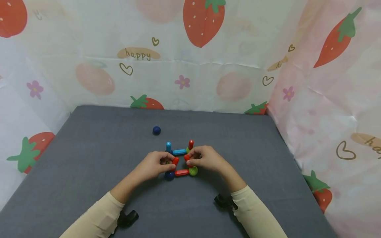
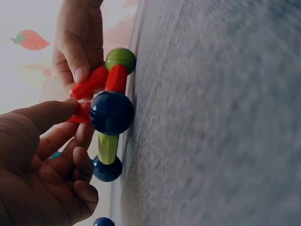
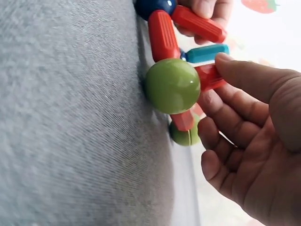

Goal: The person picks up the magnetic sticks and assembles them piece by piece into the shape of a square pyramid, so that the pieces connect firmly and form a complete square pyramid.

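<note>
In the head view a square frame of balls and rods lies on the table. Its front side is a red rod [image 1: 182, 172] between a navy ball [image 1: 169, 175] and a green ball [image 1: 193, 171]. My left hand [image 1: 154, 162] pinches an upright red rod [image 2: 81, 113] that meets the front navy ball. Thumb and fingers of my right hand [image 1: 207, 159] hold another red rod [image 3: 210, 76] at the front green ball. At the back, a light blue rod [image 1: 180, 152] runs across, with a blue rod [image 1: 168, 146] and a red rod [image 1: 191, 144] upright at its ends.
A loose navy ball [image 1: 156, 130] sits on the grey tabletop [image 1: 98, 142] behind the frame. Strawberry-print cloth [image 1: 196, 79] hangs around the back and sides. A black wrist device [image 1: 128, 218] shows under the left sleeve, another [image 1: 221, 200] by the right.
</note>
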`<state>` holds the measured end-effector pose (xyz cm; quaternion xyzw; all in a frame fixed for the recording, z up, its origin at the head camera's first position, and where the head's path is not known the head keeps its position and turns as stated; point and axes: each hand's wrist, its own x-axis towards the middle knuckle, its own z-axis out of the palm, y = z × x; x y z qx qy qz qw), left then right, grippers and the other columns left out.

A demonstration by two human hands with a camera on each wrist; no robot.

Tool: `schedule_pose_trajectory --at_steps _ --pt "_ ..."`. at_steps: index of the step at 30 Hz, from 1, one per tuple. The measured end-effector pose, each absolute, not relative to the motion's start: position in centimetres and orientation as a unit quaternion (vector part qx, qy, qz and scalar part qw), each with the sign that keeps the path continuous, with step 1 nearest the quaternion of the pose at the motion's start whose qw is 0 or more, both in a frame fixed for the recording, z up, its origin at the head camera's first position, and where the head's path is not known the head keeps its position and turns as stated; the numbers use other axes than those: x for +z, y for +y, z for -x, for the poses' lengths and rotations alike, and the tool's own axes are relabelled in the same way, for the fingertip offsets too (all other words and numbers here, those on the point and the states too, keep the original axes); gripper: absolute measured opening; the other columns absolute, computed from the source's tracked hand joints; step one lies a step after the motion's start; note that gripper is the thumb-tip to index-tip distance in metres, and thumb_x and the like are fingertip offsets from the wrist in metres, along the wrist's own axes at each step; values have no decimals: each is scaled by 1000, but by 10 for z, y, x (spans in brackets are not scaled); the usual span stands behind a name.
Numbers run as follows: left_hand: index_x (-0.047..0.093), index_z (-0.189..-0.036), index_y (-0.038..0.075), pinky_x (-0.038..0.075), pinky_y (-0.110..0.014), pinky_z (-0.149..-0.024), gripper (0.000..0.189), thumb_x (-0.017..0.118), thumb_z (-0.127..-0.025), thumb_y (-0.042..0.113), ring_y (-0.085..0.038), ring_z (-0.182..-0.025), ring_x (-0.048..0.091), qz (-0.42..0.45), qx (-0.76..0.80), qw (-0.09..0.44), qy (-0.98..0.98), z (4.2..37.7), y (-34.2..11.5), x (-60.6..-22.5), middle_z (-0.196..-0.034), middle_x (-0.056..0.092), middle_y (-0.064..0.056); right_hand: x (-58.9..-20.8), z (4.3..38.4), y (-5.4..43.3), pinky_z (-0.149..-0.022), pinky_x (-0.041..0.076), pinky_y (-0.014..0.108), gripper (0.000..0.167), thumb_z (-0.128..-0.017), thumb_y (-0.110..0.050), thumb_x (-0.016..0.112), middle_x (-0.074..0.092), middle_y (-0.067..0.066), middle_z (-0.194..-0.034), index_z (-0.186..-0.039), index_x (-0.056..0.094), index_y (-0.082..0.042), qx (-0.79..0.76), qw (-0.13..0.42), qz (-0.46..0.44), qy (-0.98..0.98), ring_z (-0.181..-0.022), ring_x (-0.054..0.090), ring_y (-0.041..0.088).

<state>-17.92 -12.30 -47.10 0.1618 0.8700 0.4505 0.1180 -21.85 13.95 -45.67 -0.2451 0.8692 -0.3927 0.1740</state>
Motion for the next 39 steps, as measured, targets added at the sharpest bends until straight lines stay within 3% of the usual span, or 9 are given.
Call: schedule_pose_trajectory --at_steps 9,25,39 --pt "77 -108 19 43 -30 -54 19 78 -93 30 -17 -62 51 -158 444 120 874 183 -128 -470 -82 65 1 -460 213 130 -75 54 32 21 -95 -32 75 72 -8 -97 -110 74 -18 -389 155 245 874 -85 64 11" --pt "76 -105 19 46 -31 -54 17 79 -92 29 -17 -62 55 -149 446 119 874 184 -126 -471 -89 70 5 -463 213 129 -76 54 33 21 -95 -33 76 72 -9 -97 -110 75 -18 -394 158 239 874 -86 65 11" --pt "76 -105 19 42 -30 -53 19 79 -91 32 -17 -59 51 -133 435 109 884 185 -126 -476 -71 60 1 -460 211 127 -75 55 31 23 -93 -32 77 73 -7 -95 -109 75 -15 -393 152 222 879 -84 65 10"
